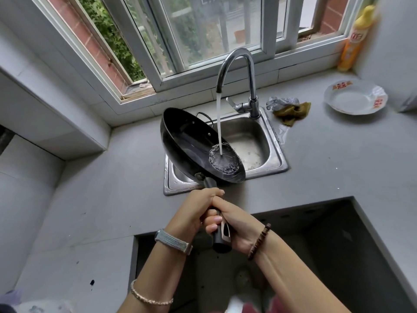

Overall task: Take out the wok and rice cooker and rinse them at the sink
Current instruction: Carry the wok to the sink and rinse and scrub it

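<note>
A black wok (189,143) is held tilted over the steel sink (268,141), its right rim lower. Water runs from the chrome tap (237,64) and splashes into the wok's lower right part. My left hand (194,211) grips the wok's black handle (220,236) near the pan. My right hand (237,224) grips the same handle just behind it, close to the handle's end. No rice cooker shows in this view.
A grey counter (338,159) surrounds the sink. A steel scourer (282,101) and a green cloth (293,110) lie right of the tap. A white plate (354,98) and a yellow bottle (354,39) stand at the back right. A dark opening (316,245) lies below my arms.
</note>
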`<state>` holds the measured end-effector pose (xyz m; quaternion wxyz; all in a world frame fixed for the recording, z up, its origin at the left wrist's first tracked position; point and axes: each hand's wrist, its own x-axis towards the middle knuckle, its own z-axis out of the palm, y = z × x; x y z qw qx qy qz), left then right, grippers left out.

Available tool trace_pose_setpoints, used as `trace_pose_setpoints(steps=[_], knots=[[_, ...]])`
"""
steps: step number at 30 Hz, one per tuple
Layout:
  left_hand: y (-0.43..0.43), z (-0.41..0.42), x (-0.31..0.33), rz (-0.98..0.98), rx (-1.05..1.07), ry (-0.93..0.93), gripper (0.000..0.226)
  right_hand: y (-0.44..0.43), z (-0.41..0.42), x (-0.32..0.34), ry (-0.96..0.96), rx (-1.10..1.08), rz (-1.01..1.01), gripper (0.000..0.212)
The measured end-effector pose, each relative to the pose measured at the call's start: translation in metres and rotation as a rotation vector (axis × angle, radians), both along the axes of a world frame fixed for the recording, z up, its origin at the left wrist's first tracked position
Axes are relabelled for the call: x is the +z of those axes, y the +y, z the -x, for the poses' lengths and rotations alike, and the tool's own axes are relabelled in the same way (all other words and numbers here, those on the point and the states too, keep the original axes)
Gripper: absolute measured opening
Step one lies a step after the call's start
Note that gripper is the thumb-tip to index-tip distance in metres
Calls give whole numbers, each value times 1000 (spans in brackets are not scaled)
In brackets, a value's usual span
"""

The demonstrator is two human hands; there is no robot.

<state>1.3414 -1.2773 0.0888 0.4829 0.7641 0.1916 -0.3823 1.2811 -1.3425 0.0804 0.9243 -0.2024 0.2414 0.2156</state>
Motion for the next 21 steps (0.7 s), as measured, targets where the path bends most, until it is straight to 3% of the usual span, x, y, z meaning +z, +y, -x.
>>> trace_pose_setpoints(steps=[10, 21], knots=[[2, 9, 12, 50, -33, -13, 28, -8, 10, 17, -21, 72, 71, 24], [-10, 31, 13, 269, -31, 50, 45, -26, 30, 34, 18, 118, 280, 26]])
